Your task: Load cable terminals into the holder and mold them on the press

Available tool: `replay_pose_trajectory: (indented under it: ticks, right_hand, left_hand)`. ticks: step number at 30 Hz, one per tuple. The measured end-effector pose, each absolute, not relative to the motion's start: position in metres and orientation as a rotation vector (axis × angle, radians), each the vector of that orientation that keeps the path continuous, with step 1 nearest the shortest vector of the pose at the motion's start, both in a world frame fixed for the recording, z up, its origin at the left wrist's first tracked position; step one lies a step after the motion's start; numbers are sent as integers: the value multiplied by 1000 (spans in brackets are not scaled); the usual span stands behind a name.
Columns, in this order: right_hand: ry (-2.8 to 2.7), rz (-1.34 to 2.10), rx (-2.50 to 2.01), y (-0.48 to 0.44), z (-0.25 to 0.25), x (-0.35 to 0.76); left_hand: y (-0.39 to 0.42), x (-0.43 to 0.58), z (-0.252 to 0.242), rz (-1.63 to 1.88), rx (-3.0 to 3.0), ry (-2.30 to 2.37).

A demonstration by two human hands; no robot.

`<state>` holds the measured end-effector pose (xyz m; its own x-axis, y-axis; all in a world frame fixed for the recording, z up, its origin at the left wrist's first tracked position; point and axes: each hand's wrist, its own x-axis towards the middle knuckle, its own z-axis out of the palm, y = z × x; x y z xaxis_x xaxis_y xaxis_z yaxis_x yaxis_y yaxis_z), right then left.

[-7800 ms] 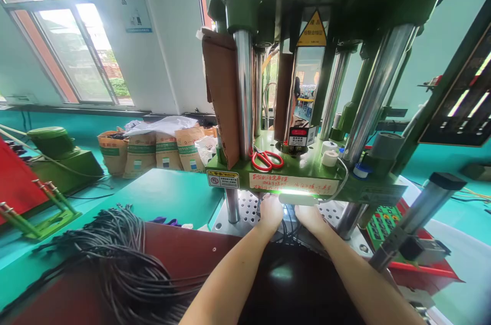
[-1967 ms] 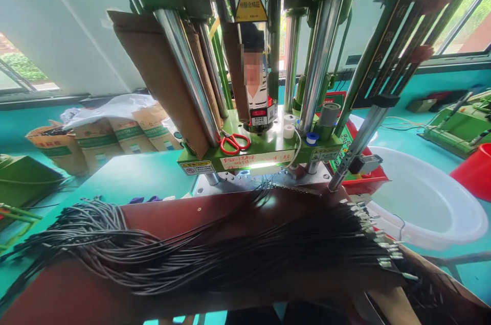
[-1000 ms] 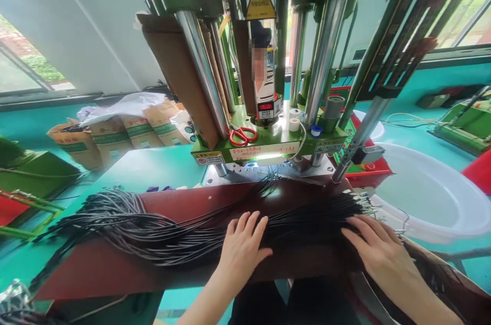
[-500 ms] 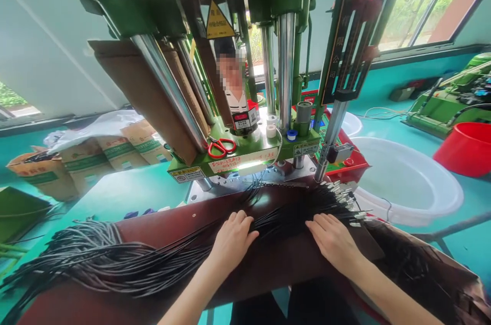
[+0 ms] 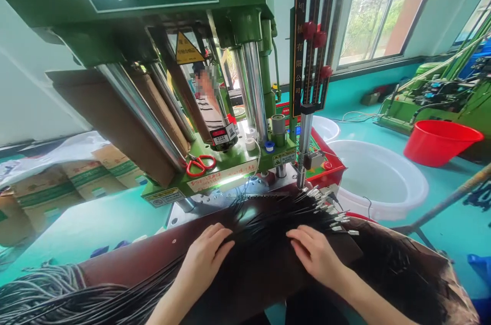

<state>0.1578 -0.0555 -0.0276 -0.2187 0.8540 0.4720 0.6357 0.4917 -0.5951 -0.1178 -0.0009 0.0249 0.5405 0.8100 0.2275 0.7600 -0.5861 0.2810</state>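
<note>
Black cables (image 5: 153,279) run across the dark red board (image 5: 134,248) in front of me, coiled at the left and ending in silvery connectors (image 5: 330,212) at the right. My left hand (image 5: 205,256) rests over the bundle left of centre, thumb apart from its fingers, with nothing visibly gripped. My right hand (image 5: 316,256) is at the bundle's right part, near the connector ends, its thumb and fingers apart. Between the hands the cables lie in a dark mass. A few thin cables lead to the metal plate (image 5: 199,205) of the green machine (image 5: 245,161).
Red-handled scissors (image 5: 201,165) lie on the machine's ledge. A control box (image 5: 326,161) stands behind the upright post. White tubs (image 5: 383,177) and a red bucket (image 5: 441,143) are at the right. An open bag (image 5: 433,263) of dark items sits at lower right.
The view has shifted, so the machine and board appear farther left. My left hand's thumb and fingers have spread, and my right hand's thumb now shows apart from its fingers.
</note>
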Motion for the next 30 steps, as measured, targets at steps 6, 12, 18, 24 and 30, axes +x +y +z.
replay_pose_trajectory:
  ticks: [6, 12, 18, 24, 30]
  right_hand:
    - [-1028, 1636, -768, -57, -16, 113]
    - [-471, 1711, -387, -35, 2, 107]
    - [-687, 1544, -627, -37, 16, 124]
    - [-1224, 1804, -1073, -34, -6, 139]
    - [-1000, 2106, -398, -40, -11, 121]
  left_hand:
    - [-22, -121, 37, 824, 2593, 1260]
    - [-34, -122, 26, 1014, 2749, 1257]
    - [-27, -120, 16, 904, 2728, 1266]
    - [-17, -117, 17, 951, 2670, 1358]
    - [-29, -127, 11, 1011, 2603, 1333]
